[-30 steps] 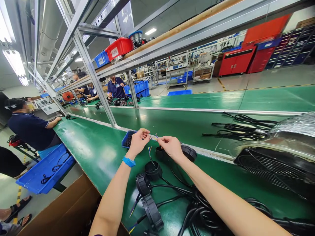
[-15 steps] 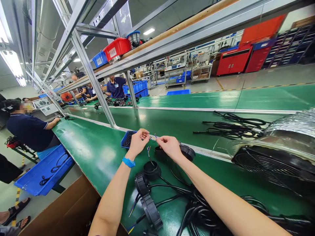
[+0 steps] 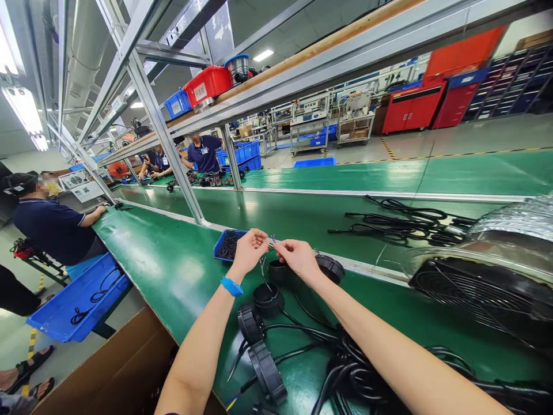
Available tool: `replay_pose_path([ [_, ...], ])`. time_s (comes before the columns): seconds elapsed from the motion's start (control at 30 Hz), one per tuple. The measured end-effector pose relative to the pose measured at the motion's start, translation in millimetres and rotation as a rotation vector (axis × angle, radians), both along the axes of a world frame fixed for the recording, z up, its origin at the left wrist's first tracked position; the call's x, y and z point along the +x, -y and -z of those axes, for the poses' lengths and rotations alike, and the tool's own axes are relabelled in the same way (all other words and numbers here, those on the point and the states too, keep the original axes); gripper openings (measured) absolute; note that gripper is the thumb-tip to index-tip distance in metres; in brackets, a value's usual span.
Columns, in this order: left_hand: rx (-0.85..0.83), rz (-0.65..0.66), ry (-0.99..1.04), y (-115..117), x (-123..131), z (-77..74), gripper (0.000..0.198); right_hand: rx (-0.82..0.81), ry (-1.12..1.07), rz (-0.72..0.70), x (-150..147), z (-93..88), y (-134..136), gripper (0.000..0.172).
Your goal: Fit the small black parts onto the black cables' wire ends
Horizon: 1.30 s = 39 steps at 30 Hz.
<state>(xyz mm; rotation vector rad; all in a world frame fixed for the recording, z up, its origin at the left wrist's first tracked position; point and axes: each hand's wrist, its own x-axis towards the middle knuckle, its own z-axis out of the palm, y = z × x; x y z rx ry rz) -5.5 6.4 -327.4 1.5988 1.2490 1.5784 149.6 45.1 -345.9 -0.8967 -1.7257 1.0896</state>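
My right hand (image 3: 296, 257) pinches the end of some thin coloured wires (image 3: 273, 238) between thumb and fingers. Close on its left, my left hand (image 3: 251, 251) is closed in a pinch too; whatever sits in those fingertips is too small to name. Below the hands stands a round black cap (image 3: 268, 300) with coloured wires rising out of it. More black caps (image 3: 266, 372) on black cables lie along the near side of the bench. A blue bin (image 3: 225, 246) of small dark parts sits just left of my left hand.
Bundled black cables (image 3: 358, 369) lie under my right forearm. A caged fan (image 3: 466, 294) with a foil duct stands at right, near more cables (image 3: 389, 222). A metal post (image 3: 164, 127) rises behind the bin. One person (image 3: 54, 225) sits at left beside a blue tray (image 3: 78, 305).
My left hand has moved slightly right, closer to the wires in my right hand. The right hand has stayed nearly still.
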Motion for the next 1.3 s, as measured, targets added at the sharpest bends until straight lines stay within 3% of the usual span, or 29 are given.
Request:
replay_pose_path([
  [0.17,-0.061,0.101,0.088,1.4,-3.8,-3.3,0.030,-0.018,-0.017,-0.023,-0.2,0.6,-1.8,0.040],
  [0.3,-0.104,0.167,0.006,4.1,-18.4,-12.3,0.036,-0.033,-0.032,-0.029,-0.8,-1.5,-0.7,0.040],
  [0.53,-0.003,0.008,0.111,2.0,-26.6,-17.7,0.034,-0.021,-0.018,-0.103,-1.8,-8.1,5.9,0.038],
  [1.3,-0.024,0.021,0.095,2.5,-22.9,-17.0,0.032,-0.012,-0.016,-0.172,-3.7,-10.1,9.2,0.039],
])
